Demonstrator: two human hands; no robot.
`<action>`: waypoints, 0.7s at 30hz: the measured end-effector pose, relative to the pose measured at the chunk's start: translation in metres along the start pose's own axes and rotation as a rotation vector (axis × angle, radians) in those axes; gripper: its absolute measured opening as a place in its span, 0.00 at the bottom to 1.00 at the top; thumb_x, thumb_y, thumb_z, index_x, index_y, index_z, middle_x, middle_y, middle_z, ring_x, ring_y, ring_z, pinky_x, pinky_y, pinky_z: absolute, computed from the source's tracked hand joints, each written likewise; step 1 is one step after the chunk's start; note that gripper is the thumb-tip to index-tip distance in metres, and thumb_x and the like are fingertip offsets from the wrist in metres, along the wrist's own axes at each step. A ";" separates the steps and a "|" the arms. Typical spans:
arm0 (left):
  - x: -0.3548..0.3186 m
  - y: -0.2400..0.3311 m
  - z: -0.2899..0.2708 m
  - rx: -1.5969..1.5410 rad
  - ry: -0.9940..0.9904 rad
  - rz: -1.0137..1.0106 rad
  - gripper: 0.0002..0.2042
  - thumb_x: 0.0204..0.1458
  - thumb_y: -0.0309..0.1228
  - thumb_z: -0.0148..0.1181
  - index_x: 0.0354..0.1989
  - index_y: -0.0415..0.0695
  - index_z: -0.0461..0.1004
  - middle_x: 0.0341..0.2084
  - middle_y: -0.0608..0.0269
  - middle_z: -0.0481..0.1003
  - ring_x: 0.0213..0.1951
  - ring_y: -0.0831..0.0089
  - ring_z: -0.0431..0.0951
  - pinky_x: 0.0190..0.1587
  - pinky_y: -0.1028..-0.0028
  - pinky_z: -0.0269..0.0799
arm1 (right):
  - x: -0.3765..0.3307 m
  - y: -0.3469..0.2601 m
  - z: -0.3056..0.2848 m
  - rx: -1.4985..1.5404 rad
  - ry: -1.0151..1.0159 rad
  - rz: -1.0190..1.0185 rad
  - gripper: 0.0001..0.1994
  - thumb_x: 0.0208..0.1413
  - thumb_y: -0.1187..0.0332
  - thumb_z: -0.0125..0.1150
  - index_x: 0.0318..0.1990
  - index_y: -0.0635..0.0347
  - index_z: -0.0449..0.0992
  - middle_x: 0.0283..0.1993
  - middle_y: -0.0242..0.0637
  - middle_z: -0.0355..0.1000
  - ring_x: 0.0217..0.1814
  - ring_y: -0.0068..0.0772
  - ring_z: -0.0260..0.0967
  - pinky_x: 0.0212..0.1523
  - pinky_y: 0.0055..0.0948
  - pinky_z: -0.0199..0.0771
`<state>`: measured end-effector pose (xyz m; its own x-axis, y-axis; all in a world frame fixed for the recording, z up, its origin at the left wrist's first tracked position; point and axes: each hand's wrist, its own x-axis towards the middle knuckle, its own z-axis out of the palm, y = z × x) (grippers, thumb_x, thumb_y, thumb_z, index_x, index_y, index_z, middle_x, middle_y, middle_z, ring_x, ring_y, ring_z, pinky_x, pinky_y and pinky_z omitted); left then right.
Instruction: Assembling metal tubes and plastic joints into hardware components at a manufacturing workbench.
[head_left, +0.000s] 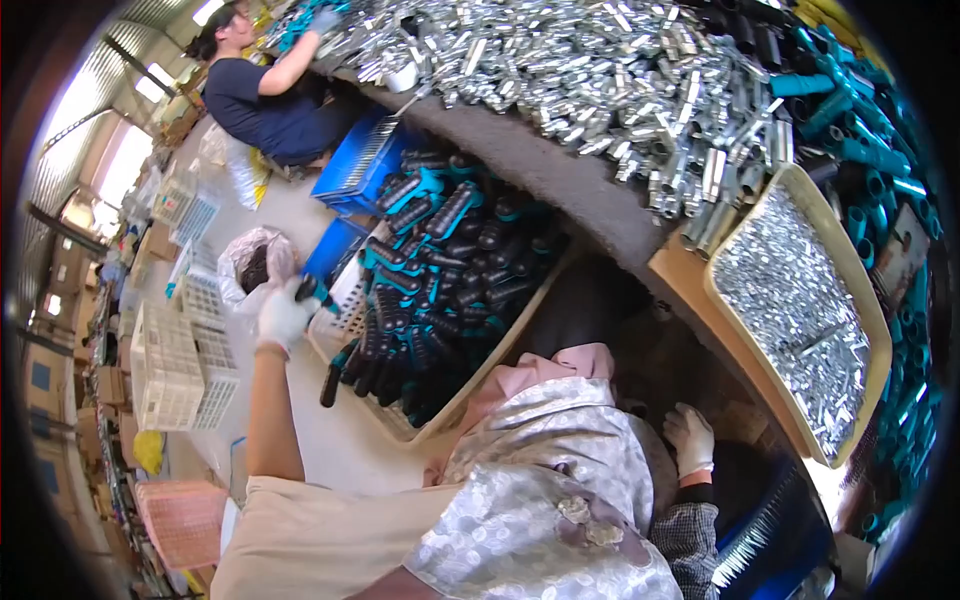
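My left hand (pixel 284 318), in a white glove, is closed around a black-and-teal tool handle (pixel 316 293) by the left rim of a pale plastic crate (pixel 345 300). Many similar black-and-teal handles (pixel 440 280) lie heaped in that crate. A clear plastic bag (pixel 240 262) with dark contents stands just beyond the same hand. At the right, my right hand (pixel 690 440) hangs low beside my lap, also gloved. Its fingers are loosely bent and apart, with nothing visible in them. Nearest to it is a dark blue bin (pixel 765 515) below the table.
Shiny metal parts cover the worktable (pixel 590 185). A yellowish tray (pixel 715 275) of small metal pieces sits at its right, near teal tubes (pixel 880 150). Blue bins (pixel 350 165) stand beyond the crate. White baskets (pixel 165 370) line the left floor; a co-worker (pixel 260 100) sits far left.
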<state>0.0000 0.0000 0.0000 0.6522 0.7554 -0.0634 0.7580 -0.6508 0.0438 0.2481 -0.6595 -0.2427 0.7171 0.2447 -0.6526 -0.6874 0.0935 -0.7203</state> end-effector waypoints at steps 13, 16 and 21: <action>-0.015 0.035 0.073 0.076 -0.366 0.181 0.17 0.54 0.39 0.60 0.45 0.39 0.81 0.44 0.45 0.80 0.49 0.50 0.80 0.53 0.59 0.74 | -0.017 -0.025 0.043 -0.105 0.006 0.033 0.18 0.67 0.56 0.53 0.53 0.59 0.77 0.44 0.42 0.80 0.44 0.37 0.76 0.48 0.38 0.76; -0.044 0.175 0.013 -0.484 -0.200 0.607 0.13 0.55 0.28 0.60 0.48 0.36 0.78 0.46 0.49 0.79 0.49 0.52 0.79 0.55 0.64 0.72 | 0.009 -0.038 0.041 -0.240 0.010 0.088 0.16 0.65 0.55 0.55 0.50 0.54 0.80 0.41 0.36 0.81 0.39 0.30 0.77 0.41 0.31 0.72; -0.075 0.386 -0.041 -0.705 0.474 1.208 0.16 0.48 0.20 0.62 0.48 0.37 0.77 0.47 0.49 0.78 0.50 0.50 0.76 0.56 0.59 0.72 | 0.147 0.039 -0.108 -0.781 0.074 -0.482 0.19 0.67 0.53 0.48 0.53 0.56 0.76 0.54 0.38 0.74 0.55 0.38 0.71 0.57 0.40 0.71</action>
<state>0.2439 -0.3044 0.0626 0.7138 -0.1608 0.6816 -0.4775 -0.8238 0.3057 0.3387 -0.7238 -0.3922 0.9300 0.2831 -0.2343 -0.0586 -0.5152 -0.8550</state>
